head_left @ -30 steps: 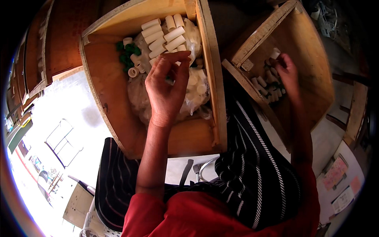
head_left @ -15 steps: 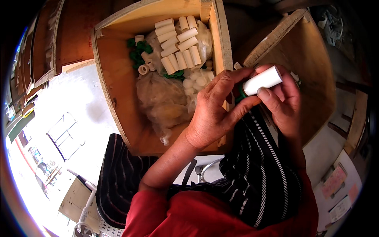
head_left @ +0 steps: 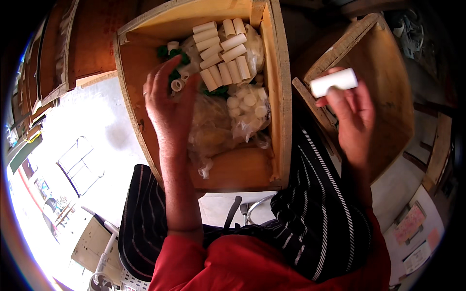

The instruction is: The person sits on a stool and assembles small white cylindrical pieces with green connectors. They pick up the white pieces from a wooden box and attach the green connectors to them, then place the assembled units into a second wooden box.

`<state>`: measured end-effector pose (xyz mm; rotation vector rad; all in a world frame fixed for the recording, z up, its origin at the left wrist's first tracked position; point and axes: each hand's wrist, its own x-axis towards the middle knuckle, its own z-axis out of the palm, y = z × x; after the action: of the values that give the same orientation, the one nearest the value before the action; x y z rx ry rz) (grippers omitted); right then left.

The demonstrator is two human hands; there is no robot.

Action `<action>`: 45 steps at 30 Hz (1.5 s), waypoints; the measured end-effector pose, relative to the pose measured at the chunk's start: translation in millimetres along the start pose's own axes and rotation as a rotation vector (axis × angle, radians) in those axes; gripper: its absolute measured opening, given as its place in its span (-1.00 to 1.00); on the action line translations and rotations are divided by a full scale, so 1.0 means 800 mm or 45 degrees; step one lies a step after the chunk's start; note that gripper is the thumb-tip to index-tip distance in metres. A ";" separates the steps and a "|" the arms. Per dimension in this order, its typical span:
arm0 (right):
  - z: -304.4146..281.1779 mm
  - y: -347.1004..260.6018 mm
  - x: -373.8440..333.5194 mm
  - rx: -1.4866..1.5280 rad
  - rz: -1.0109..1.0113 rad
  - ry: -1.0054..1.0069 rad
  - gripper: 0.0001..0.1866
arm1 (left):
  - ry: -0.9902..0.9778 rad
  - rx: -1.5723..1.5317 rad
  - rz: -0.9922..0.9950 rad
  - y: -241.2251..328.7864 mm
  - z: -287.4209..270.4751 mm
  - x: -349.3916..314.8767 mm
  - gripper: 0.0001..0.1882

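Note:
My right hand (head_left: pixel 354 104) grips a short white plastic tube (head_left: pixel 340 81) between thumb and fingers, held above the edge of a second wooden box. Over the left side of the open wooden box (head_left: pixel 238 167), my left hand (head_left: pixel 167 104) reaches in with its thumb and fingers apart. Its fingertips hover by green plastic pieces (head_left: pixel 161 51) and a small white ring (head_left: pixel 177 85); whether they touch any is unclear. Several loose white tubes (head_left: pixel 225 73) lie in rows further in. Beside them sits a clear bag of round white caps (head_left: pixel 250 100).
Another clear plastic bag (head_left: pixel 208 128) lies in the near middle of the box. To the right stands the second wooden box (head_left: pixel 388 97), tilted, with a rough plank edge (head_left: pixel 342 46). My knees in striped trousers (head_left: pixel 320 194) flank the box's near side.
My left hand has let go of the tube and moved left over the box. My right hand still holds the tube, now slightly further right and up, turned more level.

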<state>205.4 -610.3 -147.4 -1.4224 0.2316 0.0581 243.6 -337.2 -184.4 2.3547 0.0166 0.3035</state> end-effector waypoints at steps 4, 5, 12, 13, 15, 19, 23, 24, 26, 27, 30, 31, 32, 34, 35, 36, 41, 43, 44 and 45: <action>0.022 0.005 -0.003 -0.008 0.050 -0.165 -0.62 | -0.412 -0.558 -0.080 0.061 0.021 -0.014 -0.59; 0.024 0.007 -0.003 -0.055 0.031 -0.186 -0.61 | -0.518 -0.593 0.025 0.072 0.026 -0.016 -0.57; 0.026 0.018 -0.004 0.002 0.095 -0.183 -0.65 | -0.553 -0.386 0.278 0.088 0.044 -0.020 -0.65; 0.026 0.018 -0.004 0.004 0.089 -0.195 -0.64 | -0.545 -0.343 0.320 0.088 0.044 -0.018 -0.67; 0.024 0.013 -0.003 -0.064 0.090 -0.161 -0.62 | -0.525 -0.272 0.346 0.077 0.048 -0.010 -0.72; -0.001 0.000 0.003 -0.179 -0.080 -0.106 -0.61 | -0.291 0.021 0.433 0.034 0.063 0.035 -0.77; -0.031 -0.003 0.008 -0.321 -0.100 0.122 -0.66 | -0.161 0.332 0.426 -0.019 0.088 0.077 -0.76; -0.040 0.000 0.009 -0.316 -0.076 0.185 -0.66 | -0.146 0.395 0.460 -0.031 0.099 0.083 -0.75; -0.058 0.000 0.014 -0.319 -0.042 0.293 -0.67 | -0.133 0.477 0.488 -0.045 0.112 0.093 -0.73; -0.069 0.002 0.017 -0.330 -0.029 0.349 -0.67 | -0.143 0.490 0.488 -0.050 0.120 0.094 -0.73; -0.112 0.018 0.026 -0.429 0.029 0.431 -0.67 | -0.168 0.510 0.467 -0.058 0.123 0.094 -0.71; -0.128 0.028 0.030 -0.467 0.048 0.442 -0.67 | -0.155 0.503 0.465 -0.059 0.123 0.094 -0.70; -0.150 0.043 0.034 -0.515 0.064 0.406 -0.68 | -0.072 0.455 0.501 -0.060 0.122 0.091 -0.73; -0.200 0.081 0.040 -0.771 0.115 0.344 -0.69 | -0.057 0.392 0.444 -0.049 0.121 0.082 -0.73; -0.224 0.100 0.042 -0.896 0.141 0.311 -0.70 | -0.049 0.364 0.415 -0.043 0.119 0.075 -0.73; -0.248 0.118 0.043 -1.099 0.193 0.250 -0.71 | -0.039 0.352 0.399 -0.036 0.116 0.068 -0.74; -0.299 0.181 0.033 -1.636 0.422 -0.017 -0.71 | -0.076 0.045 0.222 -0.010 0.098 0.024 -0.78; -0.298 0.194 0.030 -1.962 0.228 -0.135 -0.70 | -0.099 -0.042 0.122 -0.005 0.092 0.006 -0.78; -0.299 0.198 0.029 -2.123 0.125 -0.193 -0.69 | -0.085 -0.070 0.110 -0.003 0.092 -0.001 -0.78; -0.292 0.200 0.030 -2.164 0.119 -0.169 -0.69 | -0.093 -0.104 0.080 -0.002 0.091 -0.006 -0.77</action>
<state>171.4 -818.7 -338.2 -3.0758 0.1011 0.5183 255.3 -386.5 -236.4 2.2868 -0.1029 0.2440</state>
